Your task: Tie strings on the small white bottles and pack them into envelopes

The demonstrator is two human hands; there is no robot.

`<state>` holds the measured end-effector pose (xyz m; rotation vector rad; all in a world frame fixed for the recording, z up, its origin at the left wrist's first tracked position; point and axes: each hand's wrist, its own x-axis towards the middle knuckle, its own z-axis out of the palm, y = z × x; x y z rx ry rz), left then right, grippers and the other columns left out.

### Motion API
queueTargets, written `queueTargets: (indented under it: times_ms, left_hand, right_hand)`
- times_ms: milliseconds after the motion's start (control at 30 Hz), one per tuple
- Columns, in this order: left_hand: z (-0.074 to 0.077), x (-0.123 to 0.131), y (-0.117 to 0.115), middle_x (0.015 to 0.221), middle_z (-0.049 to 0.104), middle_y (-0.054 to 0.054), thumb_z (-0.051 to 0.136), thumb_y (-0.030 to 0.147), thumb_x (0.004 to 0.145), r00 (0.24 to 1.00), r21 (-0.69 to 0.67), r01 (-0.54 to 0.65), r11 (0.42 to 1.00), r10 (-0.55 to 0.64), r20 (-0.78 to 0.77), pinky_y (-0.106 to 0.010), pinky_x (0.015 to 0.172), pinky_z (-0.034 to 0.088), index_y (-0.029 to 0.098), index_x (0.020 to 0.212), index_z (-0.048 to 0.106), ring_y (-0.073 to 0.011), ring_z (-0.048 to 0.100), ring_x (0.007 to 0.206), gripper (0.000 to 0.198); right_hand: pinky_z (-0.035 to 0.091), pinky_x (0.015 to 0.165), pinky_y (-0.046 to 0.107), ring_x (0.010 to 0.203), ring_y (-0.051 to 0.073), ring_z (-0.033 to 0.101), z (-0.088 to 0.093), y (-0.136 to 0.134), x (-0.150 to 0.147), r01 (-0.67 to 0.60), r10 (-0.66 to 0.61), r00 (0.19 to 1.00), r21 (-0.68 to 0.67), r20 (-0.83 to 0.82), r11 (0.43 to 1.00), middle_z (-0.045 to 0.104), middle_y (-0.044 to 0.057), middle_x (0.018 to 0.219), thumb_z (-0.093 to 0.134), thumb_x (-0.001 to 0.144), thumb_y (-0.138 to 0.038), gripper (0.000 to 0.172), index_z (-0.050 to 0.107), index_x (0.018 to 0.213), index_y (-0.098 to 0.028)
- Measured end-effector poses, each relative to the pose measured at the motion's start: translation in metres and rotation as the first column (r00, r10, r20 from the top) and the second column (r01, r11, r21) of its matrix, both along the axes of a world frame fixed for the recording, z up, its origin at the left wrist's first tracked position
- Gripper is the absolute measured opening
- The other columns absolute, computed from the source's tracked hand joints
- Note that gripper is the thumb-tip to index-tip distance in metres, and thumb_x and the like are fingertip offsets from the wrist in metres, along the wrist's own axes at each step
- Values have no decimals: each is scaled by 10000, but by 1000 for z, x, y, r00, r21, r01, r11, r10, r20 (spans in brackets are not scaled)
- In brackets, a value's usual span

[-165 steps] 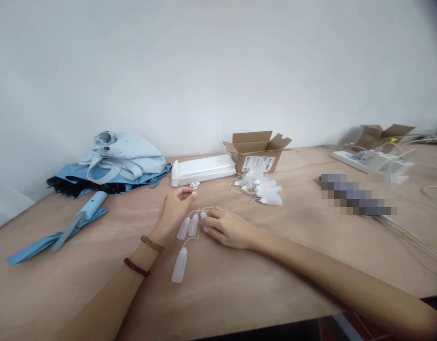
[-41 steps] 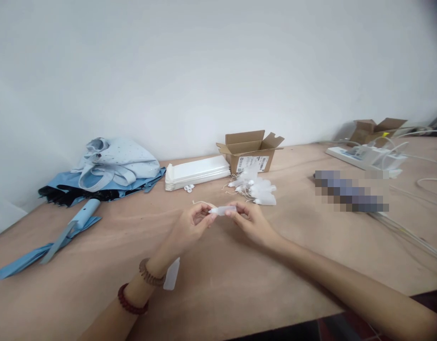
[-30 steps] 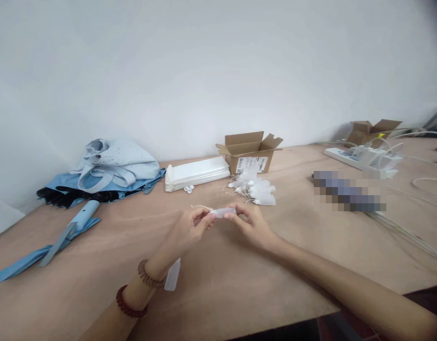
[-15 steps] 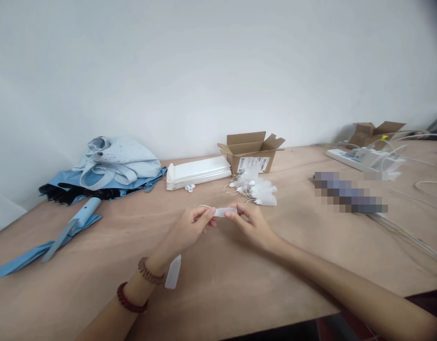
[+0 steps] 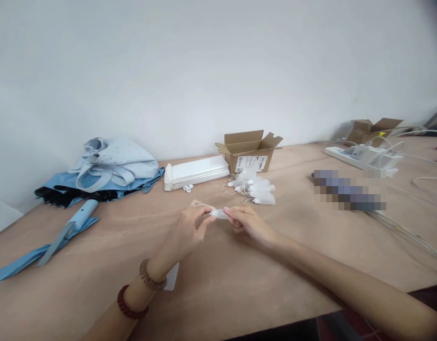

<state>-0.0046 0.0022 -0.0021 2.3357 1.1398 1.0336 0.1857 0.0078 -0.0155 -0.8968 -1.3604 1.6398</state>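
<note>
In front of me both hands meet at a small translucent white bottle-shaped plastic piece (image 5: 219, 214), lying sideways in the air above the table. My right hand (image 5: 248, 222) is closed on its wide end, thumb on top and fingers curled under. My left hand (image 5: 193, 225) pinches at the narrow tip between thumb and index finger. A thin white cord (image 5: 203, 205) runs from that tip along the left fingers. A similar piece (image 5: 172, 278) rests on the table, partly hidden by my left wrist. Beyond my hands lies a heap of like pieces with cords (image 5: 259, 187).
An open cardboard box (image 5: 252, 150) stands behind the heap, beside a stack of white flat packages (image 5: 197, 170) and small white bits (image 5: 188, 188). A blue umbrella (image 5: 81, 215) and light-blue fabric bag (image 5: 115, 161) lie left. Right are a blurred-out object (image 5: 346, 190), power strip (image 5: 363, 158) and cables.
The left thumb and index finger have shifted to the piece's tip, and their grip looks wider. My right hand now covers more of the wide end. The view has shifted slightly.
</note>
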Motion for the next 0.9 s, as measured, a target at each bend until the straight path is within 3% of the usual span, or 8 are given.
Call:
queueTargets:
  times_ms: [133, 233, 333, 433, 500, 633, 767, 900]
  left_hand:
    - [4, 3, -1, 919, 657, -57, 507, 232, 878, 1000, 48, -10, 999, 9, 12, -311, 806, 452, 188, 941, 629, -193, 576, 931, 144]
    - [8, -4, 6, 963, 671, -46, 473, 306, 899, 997, 0, -64, 998, 64, 35, -311, 831, 458, 209, 964, 648, -188, 591, 939, 211]
    - [2, -27, 25, 1006, 683, -55, 413, 341, 914, 974, -32, -226, 974, 226, 13, -324, 834, 469, 191, 948, 656, -204, 596, 971, 288]
    - [-16, -56, 52, 1024, 673, -101, 419, 308, 887, 924, 19, -370, 929, 370, -99, -383, 857, 472, 143, 971, 646, -236, 590, 978, 293]
    - [-29, -71, 69, 1069, 650, -134, 390, 261, 879, 918, 56, -358, 932, 362, -161, -407, 899, 460, 112, 1021, 628, -244, 576, 1024, 315]
    - [-46, -78, 90, 1320, 522, -121, 330, 187, 891, 924, 176, -212, 961, 256, -284, -450, 1042, 342, 142, 1255, 511, -230, 450, 1227, 409]
    - [-50, -72, 97, 1403, 452, -92, 294, 152, 906, 892, 182, -156, 971, 218, -396, -468, 1042, 333, 183, 1305, 478, -222, 431, 1245, 441]
    - [-50, -70, 97, 1334, 515, -118, 292, 88, 871, 897, 206, -152, 967, 222, -382, -460, 1024, 356, 135, 1234, 530, -222, 453, 1214, 436]
  right_hand:
    - [62, 456, 249, 464, 54, 84, -2, 2, 1, -135, 101, 980, -197, -173, 971, 171, -103, 520, 602, 777, -492, 433, 367, 577, -189]
    - [49, 443, 241, 453, 52, 61, 0, 5, 4, -139, 99, 984, -284, -150, 949, 165, -110, 516, 556, 790, -536, 430, 381, 602, -191]
    - [72, 446, 233, 445, 48, 128, 7, 12, 9, 44, -43, 999, -159, 7, 986, 229, -94, 524, 540, 791, -552, 441, 415, 594, -178]
    - [149, 462, 235, 467, 68, 247, 15, 21, 19, 201, -216, 967, 117, 136, 973, 281, -68, 524, 501, 815, -550, 450, 404, 571, -185]
    - [203, 488, 245, 498, 90, 311, 18, 28, 28, 277, -364, 897, 323, 252, 905, 332, -49, 528, 446, 845, -549, 455, 409, 572, -188]
    - [271, 547, 259, 559, 125, 382, 20, 43, 47, 305, -661, 668, 685, 342, 662, 393, -27, 558, 407, 872, -522, 436, 392, 580, -200]
    - [361, 639, 283, 681, 173, 496, 21, 60, 67, 253, -770, 563, 824, 301, 507, 552, 35, 709, 427, 873, -456, 349, 539, 692, -179]
    - [411, 751, 341, 797, 219, 551, 18, 74, 83, 286, -822, 491, 837, 289, 465, 631, 87, 862, 450, 853, -406, 335, 651, 920, -146]
